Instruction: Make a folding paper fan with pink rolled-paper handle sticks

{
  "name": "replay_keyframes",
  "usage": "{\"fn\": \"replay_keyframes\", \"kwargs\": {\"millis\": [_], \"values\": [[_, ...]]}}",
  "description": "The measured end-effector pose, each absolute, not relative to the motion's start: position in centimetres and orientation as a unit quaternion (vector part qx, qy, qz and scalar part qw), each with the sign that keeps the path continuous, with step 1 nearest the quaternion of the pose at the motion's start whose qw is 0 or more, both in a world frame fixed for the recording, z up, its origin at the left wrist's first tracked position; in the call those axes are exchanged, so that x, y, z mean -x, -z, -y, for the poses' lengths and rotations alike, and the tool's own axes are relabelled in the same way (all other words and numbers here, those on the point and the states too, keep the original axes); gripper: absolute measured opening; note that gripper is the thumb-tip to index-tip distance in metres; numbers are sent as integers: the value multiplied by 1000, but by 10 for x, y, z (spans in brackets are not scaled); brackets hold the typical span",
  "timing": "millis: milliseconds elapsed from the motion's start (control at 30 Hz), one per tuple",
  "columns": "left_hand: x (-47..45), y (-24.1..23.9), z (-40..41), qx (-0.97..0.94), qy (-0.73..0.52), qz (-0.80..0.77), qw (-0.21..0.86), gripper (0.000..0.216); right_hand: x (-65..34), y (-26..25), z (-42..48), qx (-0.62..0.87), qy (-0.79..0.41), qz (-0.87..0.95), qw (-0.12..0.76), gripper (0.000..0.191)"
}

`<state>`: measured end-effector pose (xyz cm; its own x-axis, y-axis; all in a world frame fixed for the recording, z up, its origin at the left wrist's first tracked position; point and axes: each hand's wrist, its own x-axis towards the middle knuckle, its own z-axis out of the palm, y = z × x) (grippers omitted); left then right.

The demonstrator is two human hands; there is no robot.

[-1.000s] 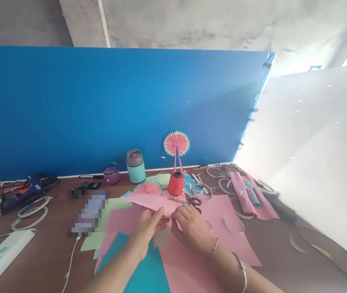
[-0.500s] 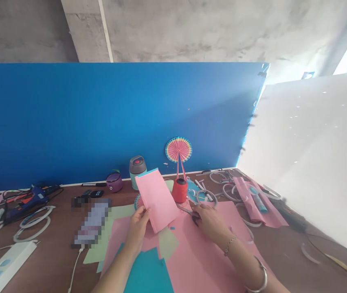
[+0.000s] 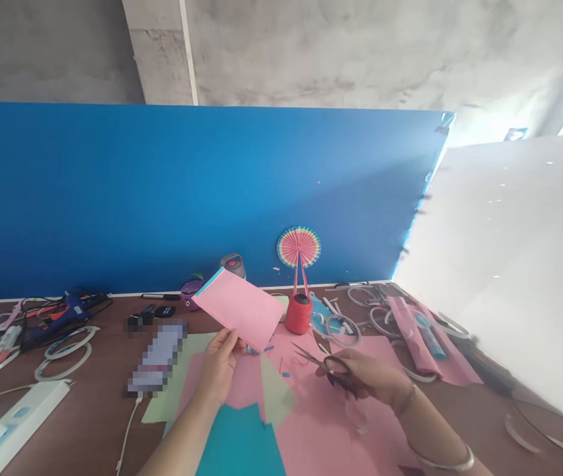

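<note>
Blue partition [image 3: 172, 192] backs a lidded flask [image 3: 233, 265] behind held pink paper [image 3: 240, 307].

Silvery bangle [image 3: 452, 467] and slimmer bracelet [image 3: 409, 398] (right arm [image 3: 435, 426]).

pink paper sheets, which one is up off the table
The pink sheet with a blue strip along one edge, raised in the left hand; the other pink sheets lie on the table.

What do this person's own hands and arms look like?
The left hand and right hand are gloveless; no sleeves show. The right wears a thin chain-like bracelet and, farther up the arm, a silvery bangle; the left shows none.
</note>
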<state>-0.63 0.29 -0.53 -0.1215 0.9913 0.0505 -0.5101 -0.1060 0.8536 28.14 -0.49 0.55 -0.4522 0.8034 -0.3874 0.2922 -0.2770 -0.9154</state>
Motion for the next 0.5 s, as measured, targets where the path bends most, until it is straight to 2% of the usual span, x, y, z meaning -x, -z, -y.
{"fn": "replay_keyframes", "kwargs": {"millis": [67,200,333,500], "values": [[6,4,-2,-332,-663,-347,574,28,-288,-3,2,467,-677,530,206,49],[5,2,0,-328,-654,-346,588,26,-293,-1,1,382,-711,522,275,55],[5,3,-1,-325,-651,-345,593,26,-290,-2,5,357,-696,583,221,47],[4,5,2,-269,-635,-322,649,23,-290,3,6,240,-755,546,273,63]]}}
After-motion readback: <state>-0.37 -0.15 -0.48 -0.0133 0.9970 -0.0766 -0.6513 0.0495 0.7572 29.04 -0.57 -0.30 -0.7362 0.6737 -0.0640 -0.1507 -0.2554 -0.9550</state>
